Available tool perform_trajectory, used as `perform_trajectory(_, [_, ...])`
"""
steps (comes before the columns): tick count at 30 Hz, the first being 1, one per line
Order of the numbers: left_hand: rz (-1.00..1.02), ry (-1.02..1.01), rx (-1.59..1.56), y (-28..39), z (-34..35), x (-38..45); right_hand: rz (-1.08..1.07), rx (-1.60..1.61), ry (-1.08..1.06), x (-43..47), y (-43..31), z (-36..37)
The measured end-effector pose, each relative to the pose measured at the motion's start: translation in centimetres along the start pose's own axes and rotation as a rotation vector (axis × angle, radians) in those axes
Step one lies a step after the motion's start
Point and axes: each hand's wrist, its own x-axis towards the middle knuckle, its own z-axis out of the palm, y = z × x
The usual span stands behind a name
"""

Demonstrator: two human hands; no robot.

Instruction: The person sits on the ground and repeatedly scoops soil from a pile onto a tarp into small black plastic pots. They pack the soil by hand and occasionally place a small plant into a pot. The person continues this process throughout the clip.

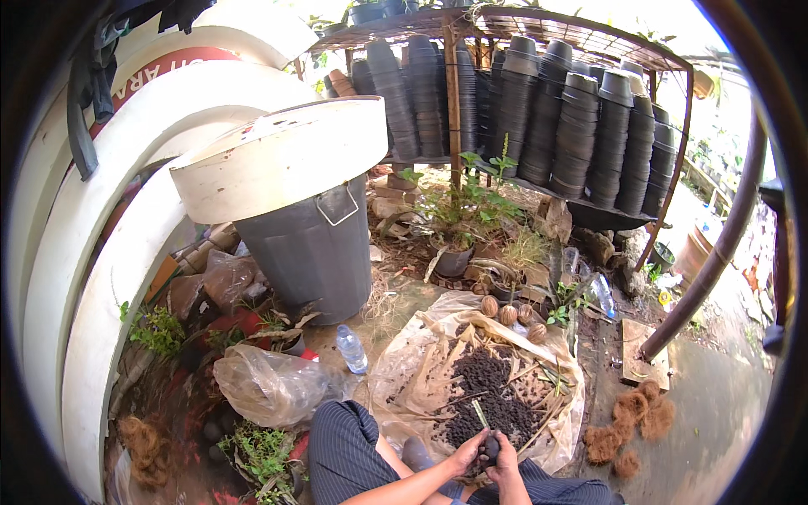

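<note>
My left hand (468, 453) and my right hand (504, 457) meet low in the view, both closed around a dark ball of soil (490, 447). A pale green plant strip (480, 413) sticks up from between the fingers. Just beyond the hands lies a heap of dark, crumbly soil (483, 372), spread on a pale plastic sheet (404, 372). At the sheet's far edge sit several round, striped brown balls (507, 314). Thin dry strips of plant (555, 379) lie on the sheet's right side. The undersides of both hands and part of the ball are hidden.
A water bottle (351, 349) stands left of the sheet beside a clear plastic bag (271, 382). Clumps of brown fibre (625, 420) lie on the right. Farther off are a large grey bin (309, 252), a rack of stacked black pots (574, 136) and a slanting pole (713, 265).
</note>
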Motion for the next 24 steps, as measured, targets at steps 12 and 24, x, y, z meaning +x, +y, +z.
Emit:
perform_trajectory(12, [0.105,0.159,-0.165,1.9,0.1,-0.5,-1.079,-1.37,0.137,0.7,0.0,1.2])
perform_trajectory(24, [0.055,0.298,-0.143,3.9,-0.9,-0.3,-0.507,-1.855,0.282,1.1,3.2,-2.0])
